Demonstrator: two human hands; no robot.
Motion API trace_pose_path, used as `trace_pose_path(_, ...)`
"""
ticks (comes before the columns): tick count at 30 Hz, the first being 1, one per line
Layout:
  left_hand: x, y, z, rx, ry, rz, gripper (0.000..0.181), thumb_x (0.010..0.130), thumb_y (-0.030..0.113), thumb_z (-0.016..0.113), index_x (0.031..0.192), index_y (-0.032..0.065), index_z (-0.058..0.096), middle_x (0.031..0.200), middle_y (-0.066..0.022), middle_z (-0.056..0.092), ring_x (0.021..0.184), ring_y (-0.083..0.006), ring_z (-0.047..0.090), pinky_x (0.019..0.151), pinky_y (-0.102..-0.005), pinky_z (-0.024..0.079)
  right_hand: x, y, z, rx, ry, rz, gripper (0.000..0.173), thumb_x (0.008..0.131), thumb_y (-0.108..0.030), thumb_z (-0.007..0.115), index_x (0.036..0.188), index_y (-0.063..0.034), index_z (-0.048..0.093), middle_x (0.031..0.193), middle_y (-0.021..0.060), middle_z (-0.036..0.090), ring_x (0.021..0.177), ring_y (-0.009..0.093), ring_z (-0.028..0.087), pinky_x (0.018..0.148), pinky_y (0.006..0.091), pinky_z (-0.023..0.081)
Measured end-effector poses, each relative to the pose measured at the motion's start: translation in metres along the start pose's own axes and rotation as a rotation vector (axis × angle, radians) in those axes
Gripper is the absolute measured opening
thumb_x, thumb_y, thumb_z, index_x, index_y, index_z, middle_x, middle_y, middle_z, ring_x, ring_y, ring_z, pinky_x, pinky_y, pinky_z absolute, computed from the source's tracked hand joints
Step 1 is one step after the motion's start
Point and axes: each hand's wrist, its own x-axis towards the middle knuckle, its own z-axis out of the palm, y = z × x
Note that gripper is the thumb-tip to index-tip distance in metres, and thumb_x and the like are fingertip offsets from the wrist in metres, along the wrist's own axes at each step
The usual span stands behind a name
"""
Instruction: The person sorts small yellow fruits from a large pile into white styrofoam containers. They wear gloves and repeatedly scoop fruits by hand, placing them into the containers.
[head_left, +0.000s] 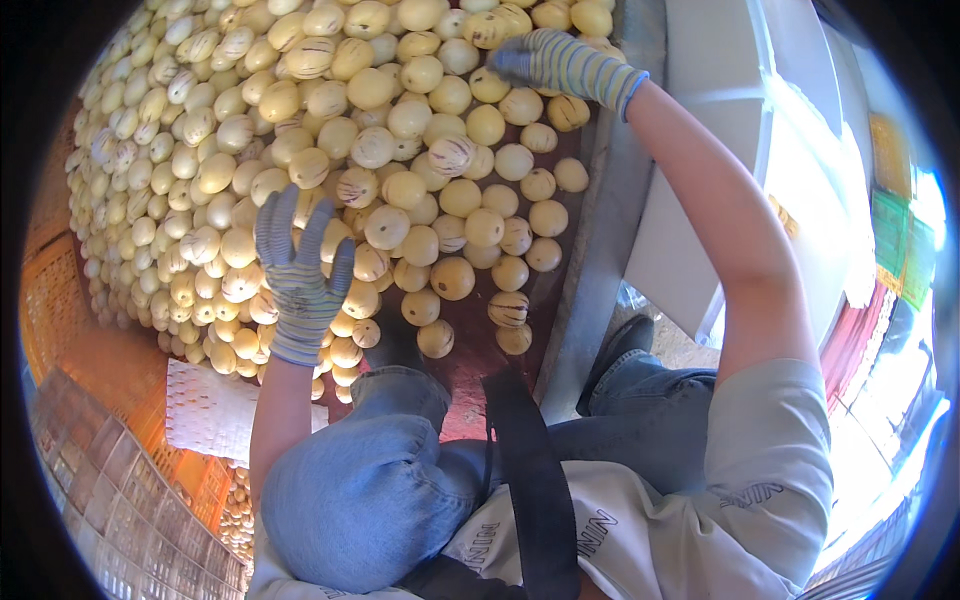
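A broad heap of pale yellow pepino melons (367, 146), some streaked with purple, spreads in front of me. My left hand (300, 277), in a striped knit glove with grey fingers, rests palm down over the near side of the heap. Its fingers are spread, with fruit showing between them. Farther off, my right hand (562, 67), gloved alike, reaches onto fruit at the heap's right edge. Its fingertips are blurred and lie among melons, so I cannot see whether they grip one. A few loose melons, one a dark-striped melon (508, 308), lie on the reddish surface (469, 375) near my knees.
A grey metal edge (592, 262) borders the heap on the right, with white foam boxes (675, 247) beyond. Orange plastic crates (64, 292) and a white padded sheet (206, 412) lie to the left. Greyish slatted crates (105, 487) stand at lower left.
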Motion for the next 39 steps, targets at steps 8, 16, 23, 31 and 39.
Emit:
trace_pose_path(8, -0.019, 0.024, 0.032, -0.057, -0.123, 0.072, 0.044, 0.072, 0.02, 0.068, 0.115, 0.0148, 0.057, 0.13, -0.0173, 0.045, 0.12, -0.0394, 0.041, 0.101, -0.051, 0.031, -0.059, 0.04, 0.024, -0.735, -0.305, -0.125, 0.026, 0.079, -0.024, 0.061, 0.095, -0.005, 0.066, 0.089, 0.0123, 0.068, 0.084, 0.028, 0.065, 0.074, 0.0396, 0.051)
trace_pose_path(16, -0.017, 0.042, 0.024, -0.106, -0.096, 0.067, 0.041, 0.072, 0.017, 0.067, 0.112, 0.0136, 0.059, 0.127, -0.0162, 0.047, 0.117, -0.0391, 0.044, 0.098, -0.0511, 0.035, -0.086, 0.016, 0.034, -0.521, -0.382, -0.13, 0.05, 0.072, -0.019, 0.068, 0.119, -0.0066, 0.054, 0.102, 0.0141, 0.064, 0.097, 0.029, 0.062, 0.081, 0.0376, 0.05)
trace_pose_path(23, 0.083, 0.098, -0.013, -0.511, -0.096, 0.309, 0.056, 0.068, 0.013, 0.072, 0.121, 0.0103, 0.052, 0.124, -0.0155, 0.051, 0.112, -0.0346, 0.05, 0.093, -0.0441, 0.042, -0.156, 0.026, -0.031, 0.805, -0.375, -0.522, 0.072, 0.068, -0.01, 0.08, 0.13, -0.007, 0.044, 0.121, 0.0091, 0.055, 0.113, 0.02, 0.053, 0.096, 0.0305, 0.046)
trace_pose_path(31, 0.198, 0.247, -0.016, -0.559, -0.219, 0.807, 0.062, 0.066, 0.015, 0.081, 0.122, 0.011, 0.053, 0.111, -0.0099, 0.059, 0.1, -0.0266, 0.059, 0.085, -0.035, 0.05, -0.262, 0.062, -0.028, 1.219, -0.14, -0.502, 0.067, 0.079, -0.036, 0.072, 0.127, 0.003, 0.047, 0.118, 0.0124, 0.058, 0.105, 0.019, 0.058, 0.09, 0.0295, 0.048)
trace_pose_path(39, 0.206, 0.331, 0.04, -1.342, -0.903, 0.024, 0.049, 0.08, 0.019, 0.072, 0.119, 0.0095, 0.043, 0.12, -0.0172, 0.056, 0.087, -0.0177, 0.065, 0.07, -0.0252, 0.058, -0.361, 0.146, -0.021, 1.124, 0.412, -0.157, 0.05, 0.094, -0.045, 0.044, 0.106, -0.0005, 0.063, 0.086, 0.0101, 0.069, 0.073, 0.014, 0.067, 0.061, 0.0205, 0.052)
